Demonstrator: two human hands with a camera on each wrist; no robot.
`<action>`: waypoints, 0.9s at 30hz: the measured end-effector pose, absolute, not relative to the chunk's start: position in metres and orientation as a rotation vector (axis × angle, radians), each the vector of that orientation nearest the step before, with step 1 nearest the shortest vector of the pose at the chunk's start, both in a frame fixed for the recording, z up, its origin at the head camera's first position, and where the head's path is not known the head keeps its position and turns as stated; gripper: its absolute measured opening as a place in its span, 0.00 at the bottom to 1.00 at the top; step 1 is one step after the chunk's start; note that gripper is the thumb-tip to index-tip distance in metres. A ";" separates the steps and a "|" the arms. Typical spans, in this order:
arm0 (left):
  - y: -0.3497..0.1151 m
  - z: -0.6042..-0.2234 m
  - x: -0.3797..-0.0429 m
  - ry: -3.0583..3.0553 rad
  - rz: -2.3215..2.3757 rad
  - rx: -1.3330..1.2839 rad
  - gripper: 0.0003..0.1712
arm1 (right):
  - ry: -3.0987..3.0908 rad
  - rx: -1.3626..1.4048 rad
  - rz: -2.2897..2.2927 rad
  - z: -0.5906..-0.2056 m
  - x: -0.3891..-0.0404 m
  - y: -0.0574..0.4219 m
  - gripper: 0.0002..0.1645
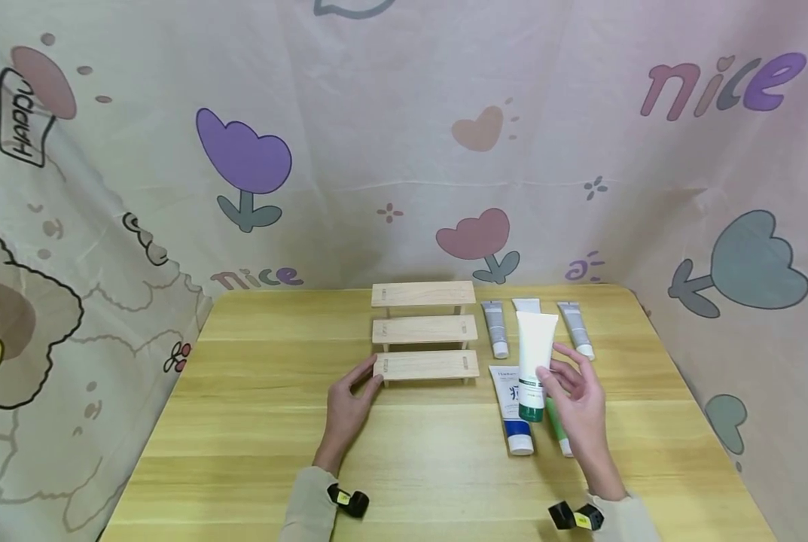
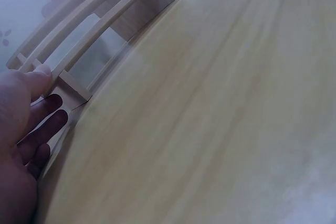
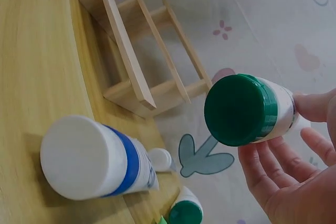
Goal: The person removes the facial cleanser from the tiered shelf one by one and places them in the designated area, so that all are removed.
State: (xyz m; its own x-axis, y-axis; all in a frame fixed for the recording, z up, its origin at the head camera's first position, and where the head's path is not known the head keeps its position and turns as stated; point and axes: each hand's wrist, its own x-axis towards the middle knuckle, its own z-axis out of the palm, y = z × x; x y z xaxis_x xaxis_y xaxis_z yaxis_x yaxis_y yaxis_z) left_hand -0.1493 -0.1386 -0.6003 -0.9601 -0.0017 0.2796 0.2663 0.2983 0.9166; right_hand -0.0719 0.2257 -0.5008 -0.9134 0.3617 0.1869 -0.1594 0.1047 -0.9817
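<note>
A three-tier wooden stand (image 1: pixel 425 366) is at the table's middle. My left hand (image 1: pixel 348 410) grips the left end of its lowest tier; the left wrist view shows the thumb on the board (image 2: pixel 79 51) and the other fingers below. In my right hand (image 1: pixel 580 391) is a white tube with a green cap (image 1: pixel 536 346), pinched between thumb and fingers, cap end down and raised above the other tubes. The right wrist view looks onto its green cap (image 3: pixel 233 111). Beneath it lies a white tube with a blue band (image 1: pixel 508 403), and a green tube (image 1: pixel 558 427) is partly hidden.
Two grey tubes (image 1: pixel 495 329) (image 1: pixel 575 329) lie right of the stand, with another white tube (image 1: pixel 526 305) between them, mostly covered by the held one. The wooden table (image 1: pixel 254 444) ends at a printed cloth (image 1: pixel 349 150) behind and at the sides.
</note>
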 end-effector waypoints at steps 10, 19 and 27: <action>-0.137 -0.601 -0.151 -2.319 -1.746 -0.256 0.22 | -2.041 -0.310 1.805 -0.501 -0.067 0.239 0.29; -0.140 -0.600 -0.150 -2.352 -1.685 -0.260 0.23 | -2.043 -0.343 1.747 -0.504 -0.063 0.255 0.29; -0.138 -0.601 -0.152 -2.352 -1.716 -0.251 0.23 | -1.998 -0.486 1.829 -0.511 -0.051 0.276 0.29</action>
State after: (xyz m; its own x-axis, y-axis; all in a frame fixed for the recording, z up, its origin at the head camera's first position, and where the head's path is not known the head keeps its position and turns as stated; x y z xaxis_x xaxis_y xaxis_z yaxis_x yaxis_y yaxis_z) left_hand -0.1516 -0.1379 -0.6010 -0.9615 0.0086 0.2747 0.2642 0.3038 0.9154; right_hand -0.0511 0.2762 -0.5114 -0.8649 0.4995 0.0499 -0.0058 0.0895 -0.9960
